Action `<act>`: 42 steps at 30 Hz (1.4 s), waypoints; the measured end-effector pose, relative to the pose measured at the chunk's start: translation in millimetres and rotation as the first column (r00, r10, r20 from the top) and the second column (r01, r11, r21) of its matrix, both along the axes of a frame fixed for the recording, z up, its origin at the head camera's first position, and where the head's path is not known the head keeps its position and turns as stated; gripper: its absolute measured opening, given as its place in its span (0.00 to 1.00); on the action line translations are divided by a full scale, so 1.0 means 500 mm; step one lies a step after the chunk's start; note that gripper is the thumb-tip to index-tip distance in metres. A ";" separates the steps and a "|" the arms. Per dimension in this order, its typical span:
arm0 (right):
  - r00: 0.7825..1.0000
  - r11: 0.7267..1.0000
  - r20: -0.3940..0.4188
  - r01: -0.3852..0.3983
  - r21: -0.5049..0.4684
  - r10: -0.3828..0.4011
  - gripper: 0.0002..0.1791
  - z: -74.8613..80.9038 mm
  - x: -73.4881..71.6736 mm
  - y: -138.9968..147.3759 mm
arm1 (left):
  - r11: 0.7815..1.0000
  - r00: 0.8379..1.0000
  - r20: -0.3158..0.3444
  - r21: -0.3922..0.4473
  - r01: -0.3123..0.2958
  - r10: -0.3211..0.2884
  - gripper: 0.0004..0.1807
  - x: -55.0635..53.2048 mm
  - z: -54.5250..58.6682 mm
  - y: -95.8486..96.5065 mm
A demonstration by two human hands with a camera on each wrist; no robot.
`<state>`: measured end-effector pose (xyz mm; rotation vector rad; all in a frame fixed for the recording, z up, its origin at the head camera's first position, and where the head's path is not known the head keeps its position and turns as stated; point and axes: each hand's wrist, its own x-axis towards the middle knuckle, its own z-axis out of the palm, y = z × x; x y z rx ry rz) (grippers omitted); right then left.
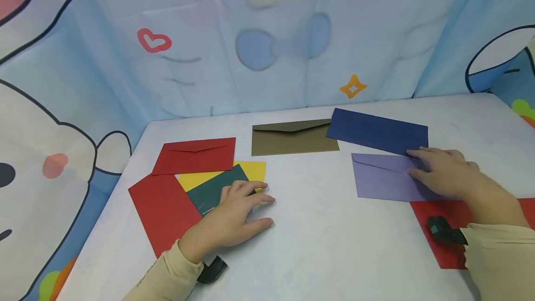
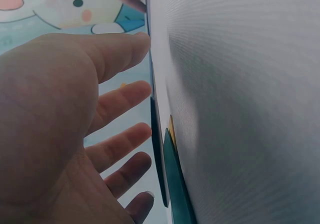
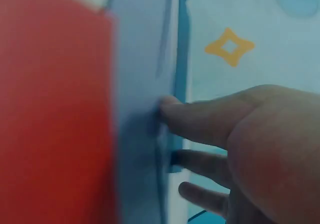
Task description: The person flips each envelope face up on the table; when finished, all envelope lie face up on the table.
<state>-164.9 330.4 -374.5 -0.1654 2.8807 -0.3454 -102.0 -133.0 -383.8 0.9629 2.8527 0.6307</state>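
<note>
My right hand [image 1: 453, 171] lies over the right end of a lavender envelope [image 1: 380, 178]. Its thumb touches that envelope, while the index fingertip is at the lower edge of a navy envelope [image 1: 376, 129] behind it. In the right wrist view the thumb [image 3: 195, 119] rests on the lavender paper, fingers loosely extended. With fingers spread, my left hand [image 1: 234, 212] hovers palm down over the right part of a dark green envelope [image 1: 215, 189]. A yellow envelope [image 1: 254, 168] lies under the green one. In the left wrist view the palm and fingers [image 2: 120, 101] hold nothing.
Two red envelopes, an upper one [image 1: 200, 157] and a lower one [image 1: 163, 208], overlap the left pile. An olive-gold envelope [image 1: 292, 140] lies at the back, its corner beneath the navy one. Another red envelope [image 1: 449, 257] sits below my right forearm. A printed curtain [image 1: 209, 59] hangs behind the white table [image 1: 313, 245].
</note>
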 end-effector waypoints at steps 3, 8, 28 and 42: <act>0.998 1.000 -0.062 -0.003 0.006 0.004 0.33 0.002 0.001 -0.006 | 1.000 1.000 -0.005 0.003 0.004 -0.004 0.21 0.000 -0.001 0.000; 0.994 1.000 -0.105 -0.019 0.018 0.021 0.38 -0.005 -0.005 -0.020 | 1.000 1.000 -0.003 0.008 0.003 -0.003 0.21 0.000 -0.002 0.001; 0.993 0.991 -0.085 -0.094 -0.096 0.086 0.52 -0.020 -0.012 -0.055 | 1.000 1.000 0.008 -0.001 0.006 -0.006 0.22 0.000 -0.002 0.002; 0.970 0.961 -0.041 -0.245 -0.127 0.241 0.40 -0.002 0.004 -0.103 | 0.995 0.999 0.032 -0.090 0.037 -0.034 0.29 0.001 -0.001 -0.001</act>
